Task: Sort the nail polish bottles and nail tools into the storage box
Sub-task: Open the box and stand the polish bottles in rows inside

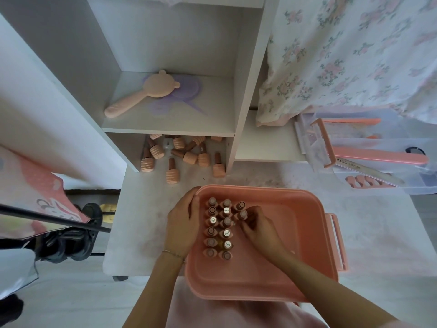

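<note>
Head view: sixteen bottles upright in pink box.

A storage box sits on a table, with upright bottles packed in its left side. Behind it, loose bottles lie under a shelf. Nail files lie far right.

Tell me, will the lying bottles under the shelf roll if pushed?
Probably yes: the loose bottles look round and lie on their sides. Their ribbed caps are wider than the necks, so they would likely curve. They seem small and light.
</note>
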